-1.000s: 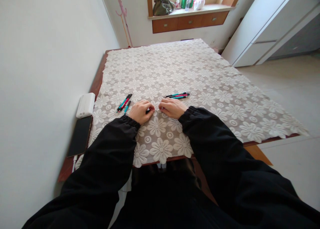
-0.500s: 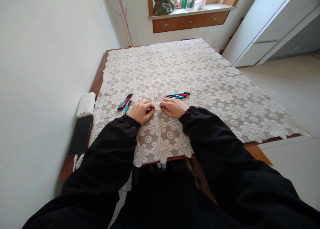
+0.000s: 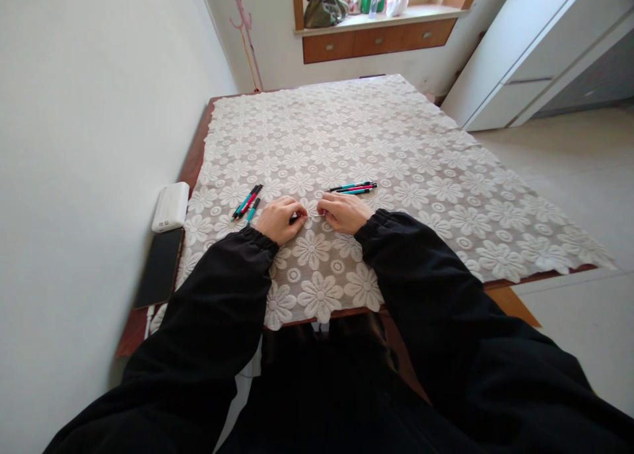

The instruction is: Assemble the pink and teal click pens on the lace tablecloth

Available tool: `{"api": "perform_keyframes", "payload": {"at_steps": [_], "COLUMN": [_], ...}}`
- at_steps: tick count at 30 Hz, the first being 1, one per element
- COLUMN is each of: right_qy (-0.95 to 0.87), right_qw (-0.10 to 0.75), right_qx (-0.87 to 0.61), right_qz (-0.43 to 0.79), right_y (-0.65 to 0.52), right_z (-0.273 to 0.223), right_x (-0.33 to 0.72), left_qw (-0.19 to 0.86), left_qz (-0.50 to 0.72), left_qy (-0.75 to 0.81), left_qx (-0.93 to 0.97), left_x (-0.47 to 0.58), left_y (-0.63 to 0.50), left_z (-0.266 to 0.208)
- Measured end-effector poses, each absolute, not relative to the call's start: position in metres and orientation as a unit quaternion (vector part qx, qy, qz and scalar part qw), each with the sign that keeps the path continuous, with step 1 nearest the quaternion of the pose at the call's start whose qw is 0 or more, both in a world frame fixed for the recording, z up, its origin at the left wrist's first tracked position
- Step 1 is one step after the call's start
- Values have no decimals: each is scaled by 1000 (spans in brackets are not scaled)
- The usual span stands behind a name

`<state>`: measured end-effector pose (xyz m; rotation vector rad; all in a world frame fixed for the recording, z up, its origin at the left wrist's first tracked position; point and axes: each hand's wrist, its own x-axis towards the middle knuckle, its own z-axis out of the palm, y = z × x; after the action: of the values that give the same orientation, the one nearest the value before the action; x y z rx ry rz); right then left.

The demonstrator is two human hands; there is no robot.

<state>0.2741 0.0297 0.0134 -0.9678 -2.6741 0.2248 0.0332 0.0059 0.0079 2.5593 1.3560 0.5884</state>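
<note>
The left hand (image 3: 280, 221) is clamping its grip on a dark pen (image 3: 293, 219); at its three o'clock, the right hand (image 3: 344, 213) is pinching a white stick (image 3: 314, 216).

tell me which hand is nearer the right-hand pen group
Right. The right hand is just on the near side of the right-hand pen group; the left hand is farther off, to its left.

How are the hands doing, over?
Left hand closed on a dark piece, mostly hidden. Right hand pinching; thin pale rod between the fingertips. Pens lying near both, none between.
</note>
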Motion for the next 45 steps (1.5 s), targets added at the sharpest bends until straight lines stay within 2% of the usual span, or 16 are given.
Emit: {"api": "perform_keyframes", "payload": {"at_steps": [45], "right_qy": [-927], "right_qw": [139], "right_qx": [-339], "right_qz": [78], "right_y": [30], "right_z": [13], "right_x": [273], "left_qw": [101], "left_qz": [208], "left_qy": [452], "left_qx": [861], "left_x": [32], "left_y": [7], "left_z": [6]}}
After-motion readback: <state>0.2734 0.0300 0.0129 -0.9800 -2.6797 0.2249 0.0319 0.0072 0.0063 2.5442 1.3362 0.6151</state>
